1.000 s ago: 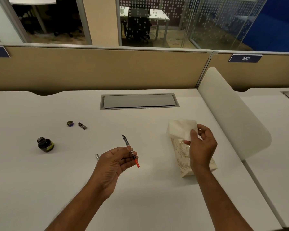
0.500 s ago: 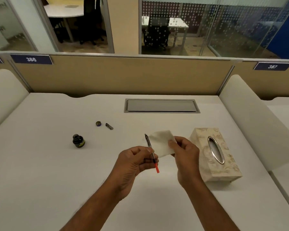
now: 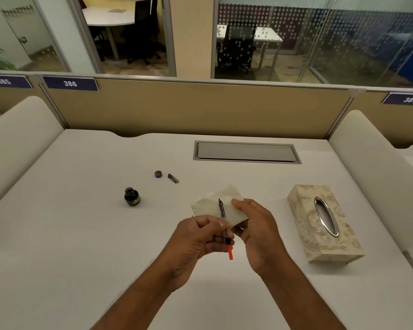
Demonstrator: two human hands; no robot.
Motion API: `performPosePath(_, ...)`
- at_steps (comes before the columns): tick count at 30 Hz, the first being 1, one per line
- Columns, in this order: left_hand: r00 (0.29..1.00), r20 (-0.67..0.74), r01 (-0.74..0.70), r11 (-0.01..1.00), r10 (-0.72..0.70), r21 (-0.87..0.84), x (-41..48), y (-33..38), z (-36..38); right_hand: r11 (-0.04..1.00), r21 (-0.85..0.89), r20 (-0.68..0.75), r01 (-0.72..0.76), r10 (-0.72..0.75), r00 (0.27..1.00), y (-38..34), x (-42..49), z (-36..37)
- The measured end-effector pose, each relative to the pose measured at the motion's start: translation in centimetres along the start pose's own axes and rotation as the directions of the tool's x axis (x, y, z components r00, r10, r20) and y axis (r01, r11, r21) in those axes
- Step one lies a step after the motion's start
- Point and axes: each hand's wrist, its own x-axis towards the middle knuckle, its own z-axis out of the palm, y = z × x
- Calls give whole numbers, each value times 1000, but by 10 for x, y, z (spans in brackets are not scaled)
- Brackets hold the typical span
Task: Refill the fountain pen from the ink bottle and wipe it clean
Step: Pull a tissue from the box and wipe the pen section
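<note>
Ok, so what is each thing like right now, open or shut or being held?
ink bottle: open, standing upright.
bottle cap: off, lying apart from the bottle.
pen: uncapped, nib up, gripped by the left hand.
tissue: behind the nib, pinched by the right hand.
tissue box: lying flat, untouched.
desk flap: shut.

White surface with ink things and a tissue box

The white surface (image 3: 81,234) carries an ink bottle (image 3: 132,197) standing upright with its mouth open, at about ten o'clock from the middle. Beyond it, at eleven o'clock, lies a small round cap (image 3: 158,174). Just to the right of the cap, not touching it, a short dark piece with a metal end (image 3: 173,178) lies on its side. A grey rectangular hatch (image 3: 247,152) sits flush in the surface near the far edge, between twelve and one o'clock. At three o'clock, well apart from the ink things, rests a cream patterned tissue box (image 3: 324,236), its metal-rimmed oval slot facing up.
</note>
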Motion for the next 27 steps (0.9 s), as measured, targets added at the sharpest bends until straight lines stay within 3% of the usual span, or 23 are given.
performPosePath(8, 1000, 12, -20, 999, 19, 30, -10, 2, -7, 968, 198, 62, -154, 145, 988, 3, -12, 5)
performPosePath(15, 1000, -18, -3, 999, 4, 32, -17, 3, -12, 902, 311, 203, -298, 243, 948, 6, -14, -1)
performPosePath(21, 999, -34, 31, 999, -30, 36, -25, 0, -16, 865, 283, 365, -414, 302, 881, 11, -12, -6)
performPosePath(27, 996, -50, 70, 997, -68, 27, -33, -7, -20, 859, 233, 436, -457, 328, 838, 21, -14, -4)
